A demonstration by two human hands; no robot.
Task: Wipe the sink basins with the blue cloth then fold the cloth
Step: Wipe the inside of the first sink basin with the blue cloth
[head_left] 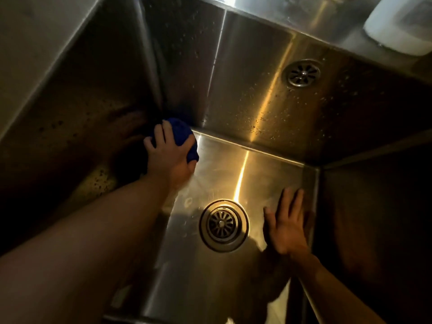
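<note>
I look down into a deep stainless steel sink basin [233, 164] with a round drain [223, 225] in its floor. My left hand [168, 155] is shut on a bunched blue cloth [183, 134] and presses it into the far left corner, where floor and walls meet. My right hand [287, 228] lies flat and open on the basin floor, right of the drain and close to the right wall. The cloth is partly hidden under my fingers.
The back wall [257, 90] mirrors the drain as a reflection [303, 73] and carries water drops. The left wall [77, 113] is dark and spotted. A white plastic container [397, 24] sits on the ledge at the top right.
</note>
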